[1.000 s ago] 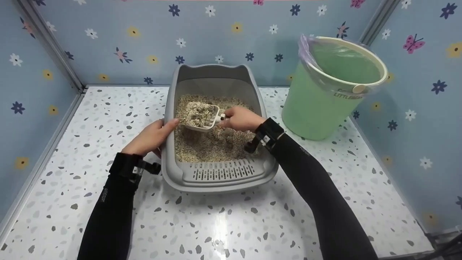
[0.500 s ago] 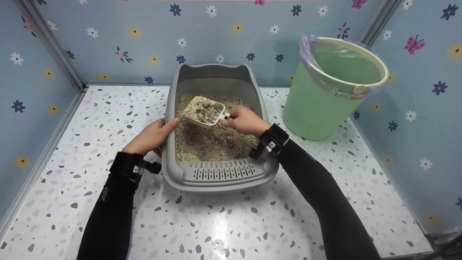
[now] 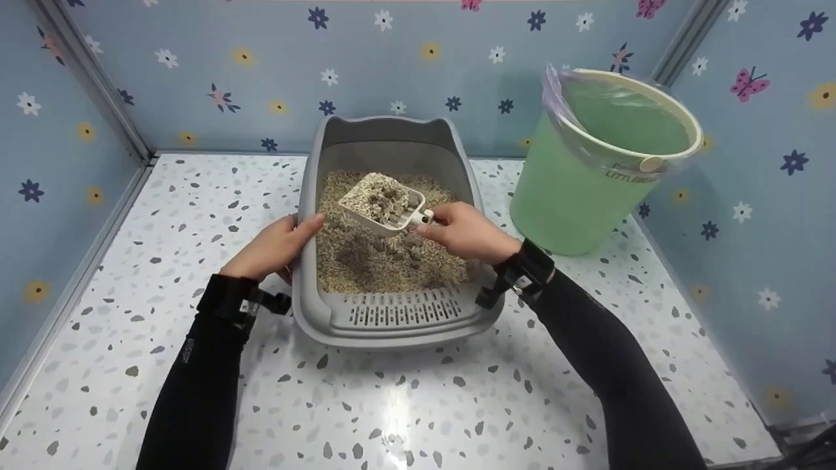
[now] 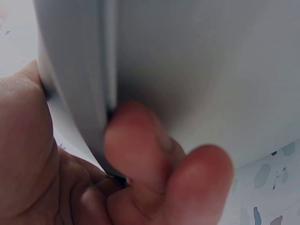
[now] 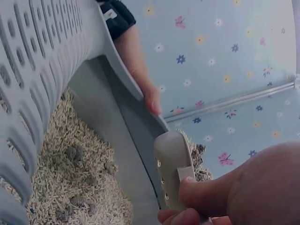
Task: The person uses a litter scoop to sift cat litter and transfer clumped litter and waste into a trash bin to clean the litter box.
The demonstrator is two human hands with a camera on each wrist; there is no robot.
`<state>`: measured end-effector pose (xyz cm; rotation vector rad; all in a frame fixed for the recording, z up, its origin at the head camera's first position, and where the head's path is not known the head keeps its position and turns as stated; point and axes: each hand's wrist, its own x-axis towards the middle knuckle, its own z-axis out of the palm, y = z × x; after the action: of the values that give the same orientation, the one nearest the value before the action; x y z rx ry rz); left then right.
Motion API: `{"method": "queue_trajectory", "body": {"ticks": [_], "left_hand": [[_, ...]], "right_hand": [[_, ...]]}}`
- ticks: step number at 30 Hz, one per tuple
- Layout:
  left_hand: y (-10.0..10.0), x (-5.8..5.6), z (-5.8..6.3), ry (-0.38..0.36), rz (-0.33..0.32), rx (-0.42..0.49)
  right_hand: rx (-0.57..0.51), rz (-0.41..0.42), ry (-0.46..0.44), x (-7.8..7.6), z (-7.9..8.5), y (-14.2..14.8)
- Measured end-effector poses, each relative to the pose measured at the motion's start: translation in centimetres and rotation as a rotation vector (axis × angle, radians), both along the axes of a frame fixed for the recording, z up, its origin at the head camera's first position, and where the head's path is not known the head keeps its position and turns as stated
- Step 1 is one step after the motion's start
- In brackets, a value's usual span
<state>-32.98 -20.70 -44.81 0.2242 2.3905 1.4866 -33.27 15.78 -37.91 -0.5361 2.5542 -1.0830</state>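
My right hand (image 3: 471, 233) grips the handle of a white litter scoop (image 3: 420, 219), held above the litter in the grey litter box (image 3: 397, 341). Pale pellets and darker grey clumps (image 3: 385, 194) fill the scoop. In the right wrist view the slotted scoop (image 5: 174, 157) shows from its side, thumb along the handle. My left hand (image 3: 271, 247) holds the box's left rim, thumb on top. Seen from the left wrist, the fingers (image 4: 136, 145) curl under that rim against the outer wall (image 4: 197, 61). More grey clumps (image 5: 75, 153) lie on the litter (image 5: 61, 183).
A green bin (image 3: 562, 196) with a cream rim and a clear-purple liner (image 3: 554, 91) stands right of the box. A perforated ledge (image 3: 405, 310) forms the box's front. Flower-patterned walls (image 3: 215, 65) enclose the speckled table (image 3: 392, 405) at the back and sides.
My right hand has lifted the loaded scoop a little and moved it right, away from the box's left rim. The left hand has stayed on the rim.
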Motion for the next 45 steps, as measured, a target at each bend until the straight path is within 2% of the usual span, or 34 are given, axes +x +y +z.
{"method": "queue_trajectory", "body": {"ticks": [3,11,17,20,27,34,40,42,45], "left_hand": [[0.1,0.1,0.1,-0.005,-0.002,0.005],[0.3,-0.1,0.4,-0.021,0.010,-0.003],[0.4,-0.3,0.5,-0.013,0.016,-0.008],[0.2,-0.2,0.5,-0.011,0.017,-0.005],[-0.6,0.3,0.5,-0.027,0.030,0.008],[-0.7,0.5,0.5,-0.033,0.032,0.003],[-0.8,0.6,0.2,-0.026,0.050,-0.002],[-0.6,0.5,0.1,-0.026,0.044,0.005],[-0.2,0.3,0.1,-0.025,0.025,0.003]], "right_hand": [[0.011,-0.006,-0.011,0.7,0.3,0.6],[0.042,-0.035,0.025,2.2,0.5,1.4],[0.047,-0.088,0.021,3.3,0.4,1.9],[0.037,-0.104,0.017,3.2,0.3,1.6],[0.002,-0.073,0.048,1.7,0.2,-0.2],[0.025,-0.109,0.021,3.6,1.1,1.2],[0.031,-0.094,0.059,2.3,1.2,-0.4],[0.038,-0.090,0.047,2.5,1.2,0.0],[0.063,-0.090,0.021,3.6,1.2,1.5]]}}
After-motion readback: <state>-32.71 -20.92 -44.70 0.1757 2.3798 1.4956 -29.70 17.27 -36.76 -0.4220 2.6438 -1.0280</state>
